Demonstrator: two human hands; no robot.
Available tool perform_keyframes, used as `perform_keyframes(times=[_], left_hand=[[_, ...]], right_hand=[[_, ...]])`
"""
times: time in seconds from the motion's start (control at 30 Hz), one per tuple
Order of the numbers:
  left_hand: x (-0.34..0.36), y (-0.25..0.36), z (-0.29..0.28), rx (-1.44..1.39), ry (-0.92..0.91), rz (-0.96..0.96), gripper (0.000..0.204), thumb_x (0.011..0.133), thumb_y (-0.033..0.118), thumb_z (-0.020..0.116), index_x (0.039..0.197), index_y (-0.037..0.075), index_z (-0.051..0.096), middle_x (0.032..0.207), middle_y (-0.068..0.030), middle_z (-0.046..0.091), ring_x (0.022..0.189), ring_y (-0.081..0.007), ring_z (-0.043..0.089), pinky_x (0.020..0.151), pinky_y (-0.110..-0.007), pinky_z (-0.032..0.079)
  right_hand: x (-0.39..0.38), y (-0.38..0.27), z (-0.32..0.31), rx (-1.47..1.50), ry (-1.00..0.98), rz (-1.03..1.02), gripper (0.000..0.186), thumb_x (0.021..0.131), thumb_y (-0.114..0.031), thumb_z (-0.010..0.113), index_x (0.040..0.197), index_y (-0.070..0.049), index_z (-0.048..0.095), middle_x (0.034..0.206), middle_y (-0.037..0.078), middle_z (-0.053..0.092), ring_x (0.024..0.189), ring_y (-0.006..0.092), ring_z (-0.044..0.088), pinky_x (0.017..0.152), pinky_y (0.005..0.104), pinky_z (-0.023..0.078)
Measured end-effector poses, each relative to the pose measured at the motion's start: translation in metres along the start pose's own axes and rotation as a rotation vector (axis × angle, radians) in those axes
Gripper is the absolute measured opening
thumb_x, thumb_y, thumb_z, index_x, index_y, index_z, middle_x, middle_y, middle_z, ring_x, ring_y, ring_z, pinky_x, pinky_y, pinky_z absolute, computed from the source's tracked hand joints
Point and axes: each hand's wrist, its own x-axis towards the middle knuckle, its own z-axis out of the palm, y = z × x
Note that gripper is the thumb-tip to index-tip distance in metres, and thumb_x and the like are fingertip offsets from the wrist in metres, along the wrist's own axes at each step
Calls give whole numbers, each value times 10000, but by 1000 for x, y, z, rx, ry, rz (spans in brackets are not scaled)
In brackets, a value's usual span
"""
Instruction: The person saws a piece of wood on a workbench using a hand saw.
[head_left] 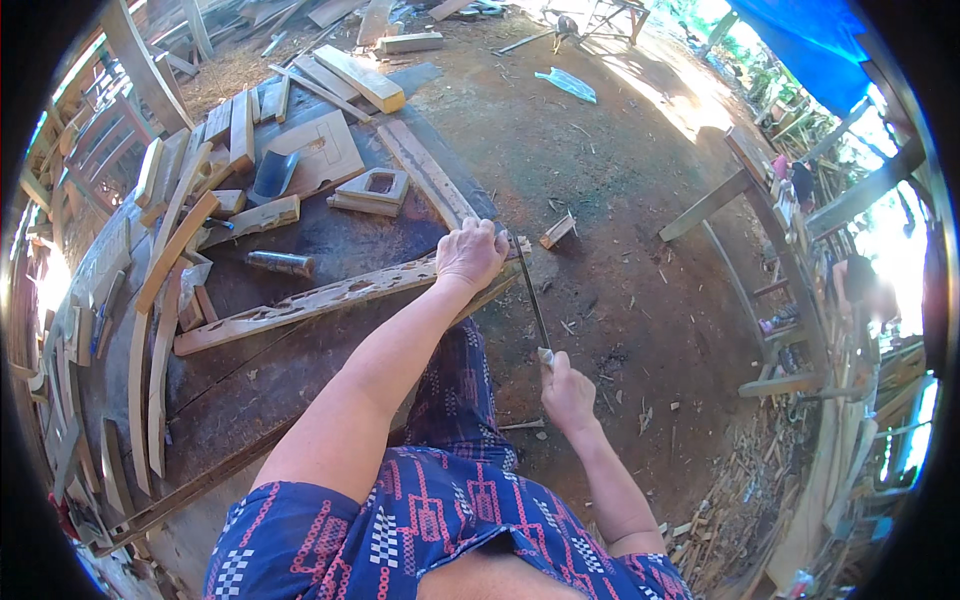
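Note:
A long wooden piece with a rough, hollowed-out surface (330, 302) lies across the dark workbench (240, 385), its right end at the bench's edge. My left hand (472, 255) is closed over that end, pressing it down. In my right hand (568, 393), lower and to the right, is the pale handle of a saw (535, 298). Its thin dark blade, seen nearly edge-on, runs up to the wood's end just right of my left hand. The blade's teeth are too small to make out. Beyond my left hand, a straight wooden bar (425, 170) lies along the bench.
Curved wooden strips (170, 260) and several blocks crowd the bench's left side. A dark cylinder (280, 263) and a square wooden piece with a hole (375, 188) lie nearer the middle. A wood offcut (557, 232) rests on the dirt floor. A wooden frame (790, 270) stands right.

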Motion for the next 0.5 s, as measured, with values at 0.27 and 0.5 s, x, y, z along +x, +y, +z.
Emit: perform_keyframes(times=[0.27, 0.5], left_hand=[[0, 9, -1, -1, -16, 11, 360, 916, 367, 464, 928, 36, 604, 991, -197, 624, 894, -361, 635, 790, -452, 501], [0, 0, -2, 6, 15, 2, 332, 918, 347, 458, 925, 46, 597, 969, -193, 620, 880, -360, 634, 776, -457, 501]], right_hand=[[116, -26, 8, 43, 150, -78, 142, 868, -159, 498, 928, -30, 496, 749, 228, 644, 726, 401, 642, 665, 511, 488], [2, 0, 2, 36, 28, -22, 162, 881, -190, 500, 933, -38, 481, 706, 219, 634, 680, 404, 635, 626, 521, 479]])
